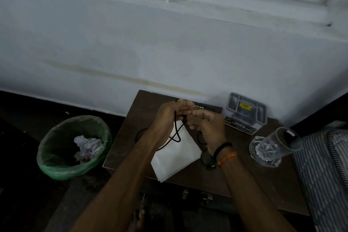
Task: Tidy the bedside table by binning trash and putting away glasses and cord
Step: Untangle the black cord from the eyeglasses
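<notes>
Cord [176, 130], thin and black, is held up over the bedside table [243, 173] in the head view. It is pinched near the top by the left hand [170, 114], and a loop is left hanging down over a white paper [177, 158] that lies flat on the table. The right hand [205, 124] is kept just beside the left one, fingers half curled, and whether the cord is gripped by it cannot be told. Dark glasses [206, 156] are seen on the table, partly hidden under the right wrist. A dark case [205, 108] with gold letters is set behind the hands. A clear glass [271, 147] is placed near the right edge. A bin [73, 147] with a green bag is stood on the floor to the left, and crumpled paper [87, 147] is seen inside it.
</notes>
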Demonstrator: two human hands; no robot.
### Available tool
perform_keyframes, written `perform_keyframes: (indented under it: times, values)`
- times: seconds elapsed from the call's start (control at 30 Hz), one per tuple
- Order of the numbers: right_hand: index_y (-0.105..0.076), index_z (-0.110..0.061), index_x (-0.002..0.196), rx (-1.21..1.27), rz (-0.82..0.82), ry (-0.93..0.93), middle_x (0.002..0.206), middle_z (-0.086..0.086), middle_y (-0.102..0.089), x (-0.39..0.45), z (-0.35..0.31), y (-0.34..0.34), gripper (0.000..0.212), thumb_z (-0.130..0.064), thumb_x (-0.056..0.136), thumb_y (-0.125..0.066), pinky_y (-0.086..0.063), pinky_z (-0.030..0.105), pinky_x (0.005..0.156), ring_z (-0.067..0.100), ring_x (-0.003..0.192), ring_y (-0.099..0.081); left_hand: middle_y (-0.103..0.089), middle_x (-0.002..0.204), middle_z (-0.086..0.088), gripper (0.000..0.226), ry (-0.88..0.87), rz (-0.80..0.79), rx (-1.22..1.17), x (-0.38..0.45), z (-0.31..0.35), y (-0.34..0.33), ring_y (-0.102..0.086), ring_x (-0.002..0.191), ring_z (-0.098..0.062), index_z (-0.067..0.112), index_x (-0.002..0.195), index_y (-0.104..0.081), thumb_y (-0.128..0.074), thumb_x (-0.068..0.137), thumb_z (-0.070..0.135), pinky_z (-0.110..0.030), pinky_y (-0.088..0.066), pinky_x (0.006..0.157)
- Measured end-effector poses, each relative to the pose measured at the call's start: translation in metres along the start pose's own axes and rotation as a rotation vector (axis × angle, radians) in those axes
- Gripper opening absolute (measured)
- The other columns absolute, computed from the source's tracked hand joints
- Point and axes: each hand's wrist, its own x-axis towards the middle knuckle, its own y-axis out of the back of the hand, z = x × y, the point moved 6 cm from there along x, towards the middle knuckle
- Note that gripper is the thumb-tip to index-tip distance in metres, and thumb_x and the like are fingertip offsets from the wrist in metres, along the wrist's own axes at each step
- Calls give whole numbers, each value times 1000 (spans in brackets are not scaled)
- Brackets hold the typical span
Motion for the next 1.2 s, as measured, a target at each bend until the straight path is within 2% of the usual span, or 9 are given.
perform_keyframes:
  times: [0.27, 0.47, 0.6, 0.7, 0.8, 0.87, 1.0, 1.1, 1.2]
  values:
    - [-72, 0, 93, 109, -1, -113, 87, 16, -75, -2, 10, -11, 16, 0, 78, -76, -58, 37, 78, 24, 77, -68, -68, 119, -19, 47, -55, 0, -272, 1, -4, 1, -63, 116, -31, -5, 117, -64, -36, 104, 31, -37, -46, 104]
    - [-70, 2, 98, 97, -20, -114, 91, 20, -74, -6, 12, -18, 18, 0, 81, -73, -56, 27, 66, 24, 77, -69, -65, 125, -21, 51, -25, -48, -401, 2, -4, -3, -61, 120, -28, -8, 123, -58, -32, 105, 31, -36, -44, 105]
    - [-69, -9, 99, -31, -26, -139, 90, 12, -75, -15, 6, -20, 13, -19, 90, -68, -51, 26, 54, 19, 65, -66, -64, 127, -18, 50, -31, 0, -435, 4, -2, 3, -62, 120, -24, -6, 126, -57, -30, 106, 30, -30, -47, 98]
    - [-68, -9, 102, -36, -336, -275, 95, 10, -75, -29, 9, -34, 34, -41, 93, -60, -42, 25, 46, 19, 54, -59, -66, 126, -15, 50, 7, 9, -466, 4, -3, 6, -61, 121, -21, -3, 128, -57, -30, 105, 32, -22, -52, 85]
    - [-69, -4, 106, -91, -626, -264, 100, 12, -74, -39, 11, -40, 38, -38, 96, -57, -42, 26, 50, 18, 59, -58, -65, 127, -15, 51, 2, 34, -460, 6, -2, 10, -62, 120, -21, -3, 127, -58, -29, 105, 32, -26, -48, 93]
    - [-70, 1, 104, -185, -620, -152, 92, 11, -73, -35, 5, -33, 32, -26, 101, -53, -40, 23, 48, 15, 57, -55, -65, 127, -15, 50, -7, 39, -445, 7, -1, 15, -62, 119, -21, -4, 126, -58, -29, 105, 31, -31, -42, 101]
    - [-71, 3, 96, -248, -516, 6, 72, 7, -67, -26, -16, -19, 32, -19, 102, -48, -31, 14, 45, 6, 49, -44, -66, 124, -17, 42, 37, -7, -524, 6, 5, 23, -62, 120, -23, -3, 117, -63, -38, 103, 28, -29, -45, 91]
    - [-69, 11, 91, -287, -453, 78, 67, 11, -64, -18, -24, -10, 31, -14, 100, -52, -44, 9, 56, -1, 51, -52, -66, 122, -20, 36, 66, -61, -569, 2, 10, 25, -64, 116, -24, -4, 115, -63, -42, 102, 22, -29, -50, 88]
    - [-70, 6, 82, -301, -440, 83, 62, 13, -63, -11, -19, -6, 34, -22, 97, -59, -47, 14, 65, 12, 58, -58, -63, 125, -25, 33, 68, -109, -587, -3, 16, 25, -63, 116, -27, -10, 118, -59, -44, 100, 13, -31, -47, 90]
